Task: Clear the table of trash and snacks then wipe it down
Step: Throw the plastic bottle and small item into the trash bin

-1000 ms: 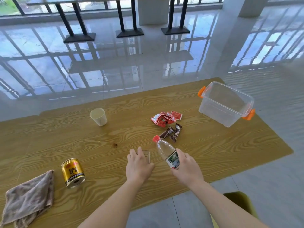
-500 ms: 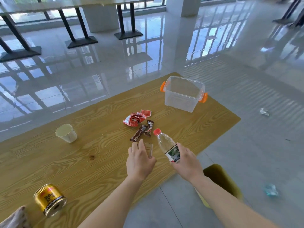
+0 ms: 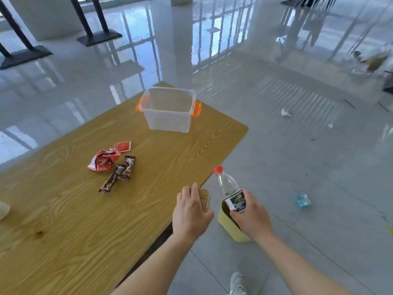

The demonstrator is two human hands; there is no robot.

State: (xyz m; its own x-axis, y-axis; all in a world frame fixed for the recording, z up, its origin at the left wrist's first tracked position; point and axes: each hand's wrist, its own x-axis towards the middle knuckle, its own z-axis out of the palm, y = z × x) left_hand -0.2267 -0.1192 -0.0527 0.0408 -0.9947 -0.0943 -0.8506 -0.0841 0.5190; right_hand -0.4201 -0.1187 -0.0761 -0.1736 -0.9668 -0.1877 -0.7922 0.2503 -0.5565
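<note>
Left grip (image 3: 191, 211) hides some small, perhaps clear item (image 3: 204, 198).

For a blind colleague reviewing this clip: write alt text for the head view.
Right hand holds a plastic bottle over a yellow bin beside a wooden table; left hand grips a small clear cup. Snack wrappers and a clear tub sit on the table.

bottle (image 3: 229, 189) label: picture print plus a dark text strip along the lower edge, too small to read
red wrapper (image 3: 103, 160): markings blurred, unreadable
small red packet (image 3: 122, 146): faint print, illegible
brown snack bars (image 3: 118, 176): no legible text
</note>
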